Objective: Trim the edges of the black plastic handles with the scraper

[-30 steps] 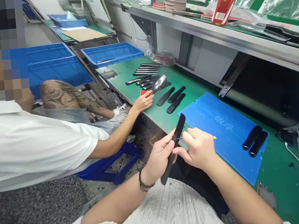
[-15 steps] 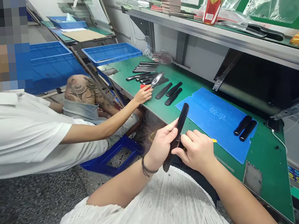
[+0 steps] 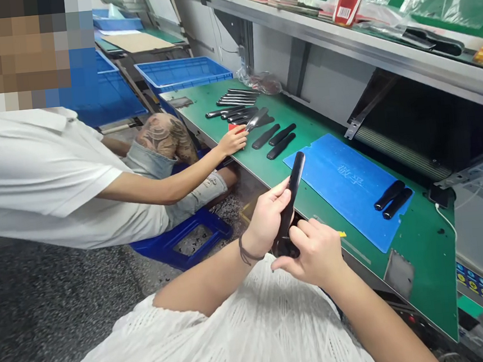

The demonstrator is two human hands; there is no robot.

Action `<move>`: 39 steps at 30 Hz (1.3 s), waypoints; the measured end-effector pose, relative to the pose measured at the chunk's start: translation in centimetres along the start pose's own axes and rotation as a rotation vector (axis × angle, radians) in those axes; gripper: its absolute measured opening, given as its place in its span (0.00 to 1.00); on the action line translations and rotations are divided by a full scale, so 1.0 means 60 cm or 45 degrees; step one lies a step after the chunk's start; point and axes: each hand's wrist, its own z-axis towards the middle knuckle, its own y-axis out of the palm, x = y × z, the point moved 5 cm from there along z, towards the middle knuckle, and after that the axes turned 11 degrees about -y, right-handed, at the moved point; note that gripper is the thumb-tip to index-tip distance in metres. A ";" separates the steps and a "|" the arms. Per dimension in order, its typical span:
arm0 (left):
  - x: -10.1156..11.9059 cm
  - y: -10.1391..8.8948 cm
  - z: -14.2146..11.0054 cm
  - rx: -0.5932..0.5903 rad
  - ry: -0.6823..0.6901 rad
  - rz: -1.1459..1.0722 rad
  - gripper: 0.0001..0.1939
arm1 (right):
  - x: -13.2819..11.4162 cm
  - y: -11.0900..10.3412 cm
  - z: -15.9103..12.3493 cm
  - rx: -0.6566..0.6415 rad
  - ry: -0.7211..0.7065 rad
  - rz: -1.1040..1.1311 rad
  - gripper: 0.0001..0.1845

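The long, glossy black piece [image 3: 296, 180] was clamped in our left hand [image 3: 265, 217] before the flat blue mat [image 3: 328, 165], our right hand [image 3: 318, 248] gripping a yellow-ended tool [image 3: 342, 234] for apparent edge work needing steadiness.

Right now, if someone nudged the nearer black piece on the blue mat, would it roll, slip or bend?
The nearer black piece would likely slide rather than roll: it looks long and flattish. Its glossy end suggests slipperiness. It is probably stiff, since the similar piece in the left hand shows no droop.
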 end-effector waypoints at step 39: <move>0.018 -0.006 0.008 -0.301 1.135 1.280 0.21 | 0.044 -0.072 -0.021 0.080 0.367 0.564 0.10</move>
